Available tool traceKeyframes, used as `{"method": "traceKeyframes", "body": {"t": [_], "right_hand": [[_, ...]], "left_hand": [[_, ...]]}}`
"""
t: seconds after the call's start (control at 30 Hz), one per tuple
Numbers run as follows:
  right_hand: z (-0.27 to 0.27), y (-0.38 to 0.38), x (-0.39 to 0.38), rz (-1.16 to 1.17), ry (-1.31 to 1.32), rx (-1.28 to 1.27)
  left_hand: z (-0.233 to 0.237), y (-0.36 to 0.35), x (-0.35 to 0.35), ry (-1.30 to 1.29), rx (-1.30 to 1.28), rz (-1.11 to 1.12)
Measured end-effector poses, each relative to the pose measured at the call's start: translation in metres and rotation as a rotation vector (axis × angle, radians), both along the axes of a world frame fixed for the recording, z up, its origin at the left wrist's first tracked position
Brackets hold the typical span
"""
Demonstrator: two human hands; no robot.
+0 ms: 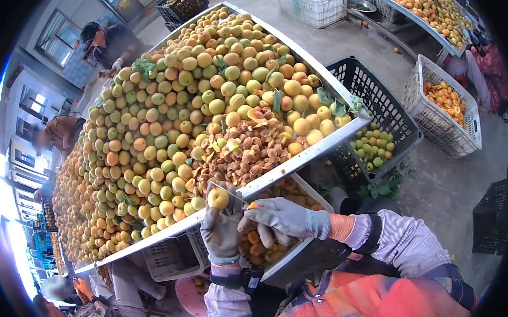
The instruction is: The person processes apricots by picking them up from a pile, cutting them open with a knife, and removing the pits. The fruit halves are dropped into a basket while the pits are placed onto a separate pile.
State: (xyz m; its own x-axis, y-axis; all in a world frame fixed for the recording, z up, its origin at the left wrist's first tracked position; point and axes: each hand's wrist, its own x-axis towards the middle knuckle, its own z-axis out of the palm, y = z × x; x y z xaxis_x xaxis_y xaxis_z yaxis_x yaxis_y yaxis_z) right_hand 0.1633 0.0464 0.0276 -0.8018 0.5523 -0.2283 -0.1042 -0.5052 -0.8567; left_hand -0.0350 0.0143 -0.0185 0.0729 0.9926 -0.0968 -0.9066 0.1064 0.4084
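Note:
Both hands wear grey gloves. My left hand is closed round a yellow apricot at the near edge of the metal-rimmed table. Close on its right, my right hand grips a small knife, whose thin blade points toward the apricot. An orange bit shows by the fingers of my right hand. Just beyond the rim lies a pile of brown pits among many whole apricots. Beneath my hands, a crate holds apricot halves.
A black crate with green fruit stands right of the table, and a white crate of orange halves is farther right. People work at the left and lower left. A pink basin sits below the table.

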Motion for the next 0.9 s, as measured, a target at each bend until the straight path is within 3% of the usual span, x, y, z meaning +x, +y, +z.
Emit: {"method": "traceKeyframes", "body": {"t": [0.13, 0.2, 0.33, 0.5, 0.6, 0.73, 0.83, 0.9], "right_hand": [[-0.016, 0.0, -0.006, 0.076, -0.035, 0.014], [-0.031, -0.005, -0.013, 0.038, 0.002, 0.324], [-0.033, -0.008, -0.014, 0.125, -0.058, 0.258], [-0.017, -0.008, -0.014, 0.123, -0.112, -0.013], [-0.019, -0.014, -0.019, -0.004, -0.015, 0.032], [-0.011, -0.016, -0.021, -0.003, -0.079, -0.027], [-0.013, -0.02, -0.025, 0.006, -0.103, -0.074], [-0.014, -0.026, -0.03, -0.146, -0.033, 0.061]], "left_hand": [[0.015, -0.001, 0.012, -0.019, -0.026, 0.052], [0.015, -0.001, 0.013, 0.054, -0.005, 0.092], [0.019, 0.0, 0.015, 0.054, -0.012, 0.142], [0.018, 0.0, 0.017, 0.085, 0.009, 0.145], [0.019, -0.001, 0.016, 0.007, 0.029, 0.125], [0.025, 0.0, 0.019, -0.128, -0.052, 0.166], [0.022, -0.001, 0.019, -0.07, -0.017, 0.181], [0.022, -0.001, 0.021, -0.056, -0.024, 0.189]]}}
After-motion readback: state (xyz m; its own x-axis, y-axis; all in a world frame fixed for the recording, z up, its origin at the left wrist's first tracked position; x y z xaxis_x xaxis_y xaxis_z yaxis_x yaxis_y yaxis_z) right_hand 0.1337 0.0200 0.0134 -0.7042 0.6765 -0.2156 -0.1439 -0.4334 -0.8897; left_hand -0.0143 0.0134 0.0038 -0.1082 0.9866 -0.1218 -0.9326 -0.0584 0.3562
